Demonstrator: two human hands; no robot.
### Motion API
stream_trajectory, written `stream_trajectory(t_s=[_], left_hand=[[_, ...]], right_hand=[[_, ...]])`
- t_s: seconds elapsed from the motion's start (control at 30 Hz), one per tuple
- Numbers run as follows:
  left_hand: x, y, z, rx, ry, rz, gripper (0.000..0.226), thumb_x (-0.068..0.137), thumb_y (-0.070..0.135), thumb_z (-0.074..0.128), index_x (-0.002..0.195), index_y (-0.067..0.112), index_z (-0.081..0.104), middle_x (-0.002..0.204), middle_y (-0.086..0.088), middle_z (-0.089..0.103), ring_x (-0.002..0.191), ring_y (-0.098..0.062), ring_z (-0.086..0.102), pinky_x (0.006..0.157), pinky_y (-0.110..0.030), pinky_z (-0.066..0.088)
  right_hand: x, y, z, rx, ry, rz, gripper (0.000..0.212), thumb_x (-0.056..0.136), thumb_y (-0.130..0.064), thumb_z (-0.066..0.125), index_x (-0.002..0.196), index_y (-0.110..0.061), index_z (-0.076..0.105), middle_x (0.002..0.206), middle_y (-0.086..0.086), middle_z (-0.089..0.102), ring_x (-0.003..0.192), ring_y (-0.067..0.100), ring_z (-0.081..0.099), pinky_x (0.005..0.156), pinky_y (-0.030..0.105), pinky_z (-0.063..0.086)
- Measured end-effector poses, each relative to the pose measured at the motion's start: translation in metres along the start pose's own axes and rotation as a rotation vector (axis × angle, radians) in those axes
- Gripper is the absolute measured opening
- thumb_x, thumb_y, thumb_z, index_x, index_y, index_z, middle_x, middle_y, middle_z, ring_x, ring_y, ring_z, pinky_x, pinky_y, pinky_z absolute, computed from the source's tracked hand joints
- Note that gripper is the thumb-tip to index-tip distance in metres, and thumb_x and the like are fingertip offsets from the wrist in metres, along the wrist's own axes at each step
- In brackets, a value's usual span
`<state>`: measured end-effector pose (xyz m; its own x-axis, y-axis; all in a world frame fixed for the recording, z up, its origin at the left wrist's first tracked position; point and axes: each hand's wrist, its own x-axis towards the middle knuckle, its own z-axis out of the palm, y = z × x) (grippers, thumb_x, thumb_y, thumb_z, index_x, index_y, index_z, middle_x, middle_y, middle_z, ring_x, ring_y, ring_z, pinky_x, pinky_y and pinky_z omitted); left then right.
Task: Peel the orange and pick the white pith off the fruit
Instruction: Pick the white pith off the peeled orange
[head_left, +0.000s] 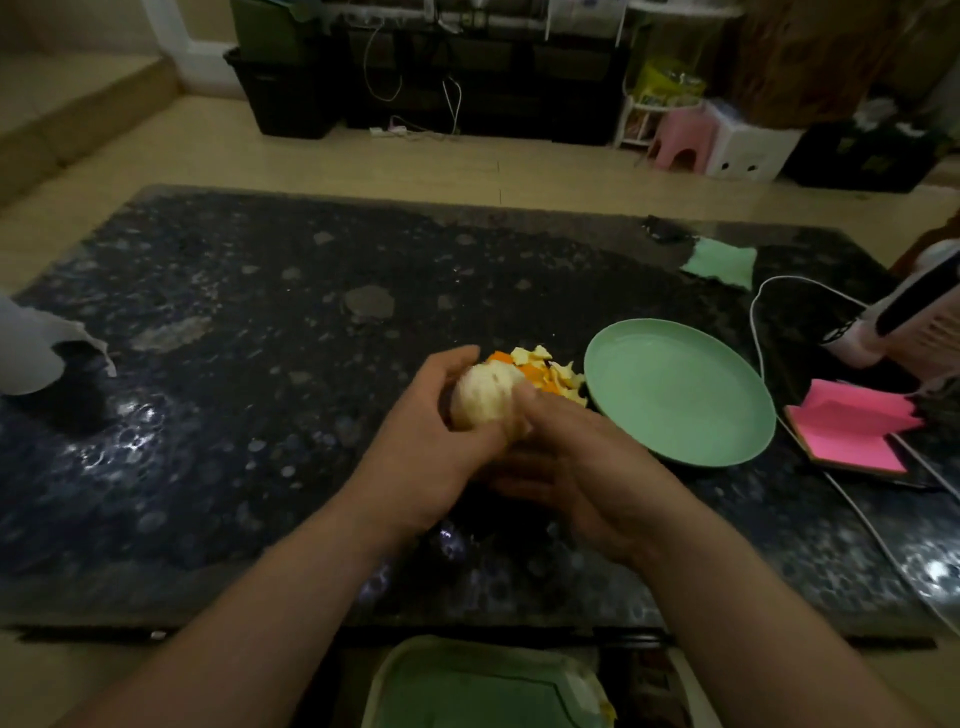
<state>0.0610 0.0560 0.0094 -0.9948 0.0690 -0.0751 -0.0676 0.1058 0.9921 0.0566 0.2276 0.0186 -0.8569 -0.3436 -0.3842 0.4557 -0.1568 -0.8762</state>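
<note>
Two hands meet mid-frame over the dark mottled table (234, 312): the left hand (436, 415) cups the peeled orange (485, 395), and the right hand (566, 457) grips its right side, thumb on top. The fruit is blurred and round, with no readable axis. Peel scraps (545, 374) lie behind it, just beside the green plate (680, 395).

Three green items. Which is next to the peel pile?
The round green plate, rim beside the peel pile. The green cloth lies near the far edge; the green pad sits below the table.
</note>
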Motion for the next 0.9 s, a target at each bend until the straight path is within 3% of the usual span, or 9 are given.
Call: stream_trajectory(t_s=[0.07,0.13,0.27,0.33,0.47,0.57,0.67,0.8,0.9], left_hand=[[0.007,-0.005,0.004,0.108,-0.080,0.104,0.084,0.089,0.017,0.085,0.157,0.040,0.040,0.145,0.017,0.058,0.127,0.001,0.062,0.105,-0.026,0.053],[0.014,-0.005,0.008,0.090,-0.131,0.131,0.089,0.090,0.016,0.078,0.160,0.045,0.033,0.154,0.017,0.052,0.135,-0.001,0.057,0.109,-0.027,0.050],[0.024,0.010,0.008,-0.480,-0.238,-0.237,0.042,0.108,0.033,0.046,0.149,0.031,0.057,0.142,-0.004,0.068,0.129,-0.026,0.067,0.111,-0.053,0.051],[0.025,0.011,0.008,-0.630,-0.367,-0.359,0.056,0.111,0.052,0.032,0.139,0.021,0.068,0.141,-0.015,0.068,0.128,-0.033,0.065,0.113,-0.055,0.049],[0.029,0.008,0.009,-0.801,-0.329,-0.345,0.057,0.109,0.049,0.039,0.138,0.009,0.068,0.141,-0.022,0.066,0.122,-0.033,0.067,0.107,-0.044,0.054],[0.031,0.002,0.007,-0.858,-0.281,-0.308,0.047,0.106,0.036,0.052,0.138,0.005,0.067,0.143,-0.023,0.064,0.122,-0.033,0.066,0.103,-0.039,0.057],[0.030,0.006,0.008,-0.877,-0.248,-0.290,0.044,0.099,0.023,0.058,0.136,0.000,0.066,0.137,-0.023,0.068,0.115,-0.029,0.071,0.094,-0.035,0.061],[0.029,0.009,0.008,-0.861,-0.169,-0.256,0.048,0.092,0.014,0.056,0.137,-0.003,0.058,0.134,-0.025,0.069,0.127,-0.038,0.066,0.110,-0.045,0.054],[0.029,0.011,0.008,-0.747,-0.159,-0.295,0.052,0.097,0.028,0.050,0.139,0.000,0.058,0.134,-0.024,0.070,0.131,-0.039,0.063,0.116,-0.049,0.046]], right_hand=[[0.005,-0.006,-0.001,0.087,0.006,-0.084,0.045,0.096,-0.027,0.070,0.139,-0.014,0.062,0.125,0.014,0.075,0.116,0.031,0.074,0.099,0.044,0.059],[0.008,-0.010,-0.004,0.095,0.046,-0.171,0.053,0.087,-0.022,0.078,0.137,-0.015,0.063,0.123,0.012,0.076,0.114,0.030,0.074,0.097,0.042,0.060],[0.003,-0.013,-0.013,-0.257,0.163,-0.343,0.057,0.085,-0.023,0.087,0.133,-0.039,0.060,0.125,-0.009,0.072,0.114,0.014,0.072,0.090,0.037,0.063],[0.002,-0.013,-0.015,-0.346,0.143,-0.419,0.062,0.084,-0.020,0.088,0.134,-0.043,0.058,0.128,-0.011,0.069,0.116,0.013,0.071,0.088,0.036,0.064],[0.004,-0.013,-0.018,-0.463,0.107,-0.462,0.072,0.085,-0.014,0.087,0.141,-0.045,0.053,0.134,-0.016,0.064,0.120,0.006,0.067,0.096,0.034,0.061],[0.004,-0.012,-0.022,-0.628,0.153,-0.464,0.076,0.088,-0.024,0.085,0.148,-0.049,0.047,0.142,-0.020,0.058,0.128,0.001,0.060,0.107,0.033,0.053],[0.004,-0.007,-0.023,-0.714,0.236,-0.460,0.062,0.087,-0.033,0.085,0.137,-0.045,0.053,0.132,-0.020,0.062,0.122,0.001,0.061,0.102,0.033,0.054],[0.002,-0.004,-0.020,-0.736,0.319,-0.426,0.024,0.088,-0.033,0.085,0.097,-0.033,0.063,0.091,-0.014,0.071,0.081,0.003,0.067,0.069,0.018,0.052],[0.000,-0.002,-0.020,-0.744,0.292,-0.401,0.016,0.091,-0.029,0.082,0.090,-0.027,0.066,0.081,-0.010,0.072,0.068,0.003,0.065,0.060,0.016,0.048]])
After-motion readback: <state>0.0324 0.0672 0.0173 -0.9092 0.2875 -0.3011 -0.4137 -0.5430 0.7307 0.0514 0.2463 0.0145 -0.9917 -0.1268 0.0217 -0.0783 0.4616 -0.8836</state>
